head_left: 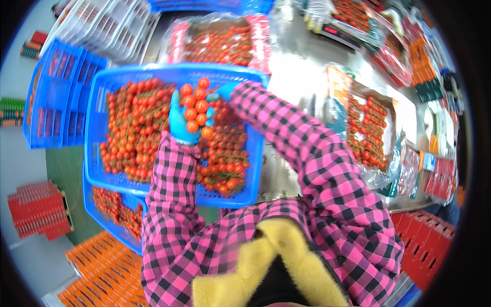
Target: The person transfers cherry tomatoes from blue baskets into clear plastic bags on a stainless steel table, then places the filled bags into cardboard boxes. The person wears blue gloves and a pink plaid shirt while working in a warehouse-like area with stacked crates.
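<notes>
A truss of cherry tomatoes (197,105) lies across the palm of my left hand (183,122), whose blue-gloved fingers curl up around it. Close by on the right, my right hand (228,92), also in a blue glove, reaches to the truss's edge; its fingertips are mostly hidden by the fruit and the sleeve. Both hands are above a blue plastic crate (174,189) filled with tomato trusses. A large heap of trusses (134,128) fills the crate's left side, and more trusses (223,163) lie in rows on its right.
Beyond the crate sits a film-lined box of tomatoes (220,43). Another open box of trusses (368,130) stands right on the metal table (294,66). A second blue crate (117,215) is below left. Stacked blue crates (61,97) and white crates (105,28) rise at the left.
</notes>
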